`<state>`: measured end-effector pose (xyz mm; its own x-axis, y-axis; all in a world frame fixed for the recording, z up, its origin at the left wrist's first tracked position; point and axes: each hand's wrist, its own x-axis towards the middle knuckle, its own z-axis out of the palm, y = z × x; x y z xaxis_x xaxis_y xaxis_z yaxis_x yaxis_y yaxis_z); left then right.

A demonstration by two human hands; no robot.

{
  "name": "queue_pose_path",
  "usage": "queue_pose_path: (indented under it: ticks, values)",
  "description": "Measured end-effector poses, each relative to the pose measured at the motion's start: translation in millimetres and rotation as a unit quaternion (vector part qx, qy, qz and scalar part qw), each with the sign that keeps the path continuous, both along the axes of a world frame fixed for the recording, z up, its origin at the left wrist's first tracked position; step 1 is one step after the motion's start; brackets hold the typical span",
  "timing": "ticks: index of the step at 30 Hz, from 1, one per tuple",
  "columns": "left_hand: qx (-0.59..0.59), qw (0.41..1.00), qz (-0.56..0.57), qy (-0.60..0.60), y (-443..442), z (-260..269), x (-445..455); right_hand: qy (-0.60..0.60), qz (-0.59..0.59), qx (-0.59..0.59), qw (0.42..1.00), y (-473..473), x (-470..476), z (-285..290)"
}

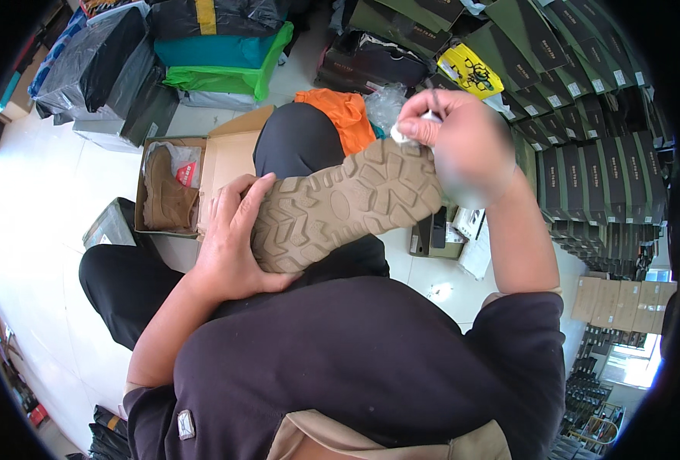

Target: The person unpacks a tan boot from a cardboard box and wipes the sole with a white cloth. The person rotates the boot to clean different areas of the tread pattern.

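Observation:
A tan boot shows its lugged rubber sole across my lap, the upper hidden from view. My left hand grips one end of it, fingers over the far edge and thumb along the near edge. At the opposite end my right hand pinches a small white wad, perhaps cloth or tissue, against the sole's tip; part of this hand is blurred. A matching tan boot lies in an open cardboard shoe box to the left, beside white paper with a red label.
Green and black shoe boxes are stacked high at the right. Orange fabric or plastic and a yellow bag lie ahead. Wrapped parcels stand at the upper left. A dark open box sits below my right hand.

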<state>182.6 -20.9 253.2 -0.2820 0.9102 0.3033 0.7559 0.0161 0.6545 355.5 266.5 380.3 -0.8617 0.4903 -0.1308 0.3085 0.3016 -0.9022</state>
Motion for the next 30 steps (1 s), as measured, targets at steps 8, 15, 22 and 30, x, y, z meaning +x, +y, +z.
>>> queue_pose_path:
  ticks: [8,15,22,30]
  values:
    - [-0.006,1.0,-0.003,0.001,0,2,-1,0.101,-0.011,-0.022,0.995,33,15,21]
    - [-0.014,1.0,-0.016,0.02,0,3,-3,0.026,0.147,0.081,0.985,10,17,23]
    - [-0.016,1.0,-0.007,0.005,0,4,0,-0.034,0.216,0.476,0.852,-37,3,11]
    - [-0.013,1.0,0.0,0.01,-4,5,1,0.005,-0.04,0.142,0.989,9,6,40]
